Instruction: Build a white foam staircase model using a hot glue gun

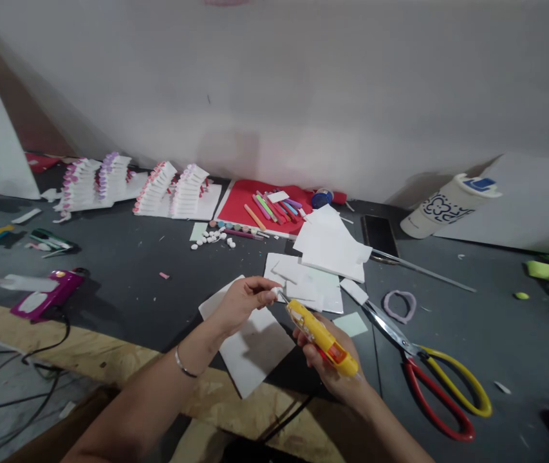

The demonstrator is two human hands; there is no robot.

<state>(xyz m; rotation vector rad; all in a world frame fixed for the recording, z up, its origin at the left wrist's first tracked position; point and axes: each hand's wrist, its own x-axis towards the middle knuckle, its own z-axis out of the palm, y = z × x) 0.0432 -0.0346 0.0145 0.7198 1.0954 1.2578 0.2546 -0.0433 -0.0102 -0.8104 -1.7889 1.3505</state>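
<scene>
The person's L hand (245,302) is closed at the fingertips, thumb and index clamped on a small white pc (277,291). R hand (339,384) is wrapped round a yellow glue gun (322,334), angled up toward the L fingertips w/ its metal nozzle (282,297) right at the pc. Whether tip & pc actually touch can't be told, nor whether the trigger is squeezed or any glue is out.

To do it well, the pinch wants to be light and near the pc's edge, w/ the glued face turned to the nozzle and skin off the metal, which is prob. hot. Thumb & index look v. close to the tip, so a burn is the main risk. A short, gentle squeeze should give one small dab; too much likely oozes over the sides onto the fingers. A slight twist of the tip at the end would help cut any strings.

Both hands are best steadied low over the white board (255,350), which can catch drips instead of the dark tabletop (158,321). The loose white pcs (211,238) sit beyond, well apart from the nozzle; scissors (416,350) lie open to the R, so the R elbow needs some care.
</scene>
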